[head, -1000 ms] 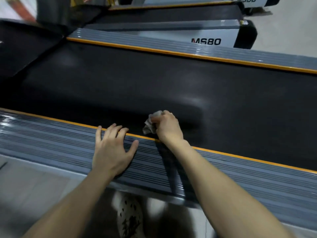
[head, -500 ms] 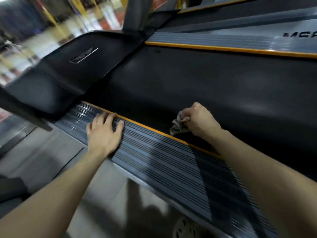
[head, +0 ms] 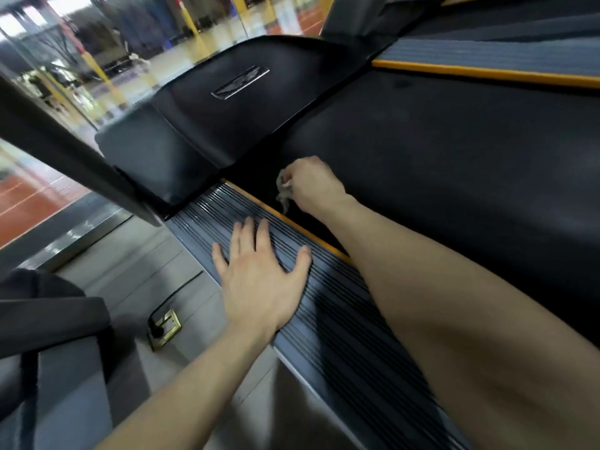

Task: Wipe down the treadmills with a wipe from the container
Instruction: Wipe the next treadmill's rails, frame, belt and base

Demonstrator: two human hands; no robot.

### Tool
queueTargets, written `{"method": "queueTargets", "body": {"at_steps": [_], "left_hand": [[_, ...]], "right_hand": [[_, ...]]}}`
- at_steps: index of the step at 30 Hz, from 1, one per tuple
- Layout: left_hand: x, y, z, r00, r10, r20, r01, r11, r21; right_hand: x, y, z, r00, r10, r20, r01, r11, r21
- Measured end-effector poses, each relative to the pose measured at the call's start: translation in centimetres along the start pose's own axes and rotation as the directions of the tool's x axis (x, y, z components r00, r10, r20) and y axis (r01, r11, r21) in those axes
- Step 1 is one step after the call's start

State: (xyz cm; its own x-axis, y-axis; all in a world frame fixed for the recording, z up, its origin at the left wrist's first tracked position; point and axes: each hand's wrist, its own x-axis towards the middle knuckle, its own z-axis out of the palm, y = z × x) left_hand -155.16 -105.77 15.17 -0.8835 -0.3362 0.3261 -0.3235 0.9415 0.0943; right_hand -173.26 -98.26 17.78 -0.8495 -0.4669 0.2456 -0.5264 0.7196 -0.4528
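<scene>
Wiping is judged under way: the right hand (head: pixel 313 185) grips a crumpled wipe (head: pixel 283 190) at the near left corner of the belt (head: pixel 454 177), beside the motor cover (head: pixel 227 125), the left hand (head: pixel 259 277) lies flat, fingers released, on the side rail (head: pixel 341 319), and the far treadmill (head: pixel 493 51) appears outstanding.

We can read no words, numbers or brand names here. The only marking we see is a small silver badge (head: pixel 240 82) set into the black motor cover (head: pixel 194 131) at the front of the treadmill (head: pixel 454 164). It is an elongated emblem, too blurred for us to tell whether it carries any letters.
</scene>
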Motion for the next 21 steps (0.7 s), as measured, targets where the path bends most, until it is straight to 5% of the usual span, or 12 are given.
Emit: {"method": "queueTargets", "body": {"at_steps": [3, 7, 21], "left_hand": [[0.0, -0.2, 0.0, 1.000, -0.004, 0.005, 0.004, 1.000, -0.007], [-0.1, -0.4, 0.0, 1.000, -0.008, 0.014, 0.008, 1.000, -0.019], [0.1, -0.1, -0.6, 0.999, -0.011, 0.047, 0.010, 1.000, 0.012]], "right_hand": [[-0.4, -0.2, 1.0, 0.989, -0.127, 0.071, 0.135, 0.983, -0.125], [-2.2, 3.7, 0.8, 0.935, -0.280, 0.220, 0.299, 0.952, -0.060], [-0.7, 2.0, 0.2, 0.924, -0.142, 0.354, 0.134, 0.990, 0.047]]}}
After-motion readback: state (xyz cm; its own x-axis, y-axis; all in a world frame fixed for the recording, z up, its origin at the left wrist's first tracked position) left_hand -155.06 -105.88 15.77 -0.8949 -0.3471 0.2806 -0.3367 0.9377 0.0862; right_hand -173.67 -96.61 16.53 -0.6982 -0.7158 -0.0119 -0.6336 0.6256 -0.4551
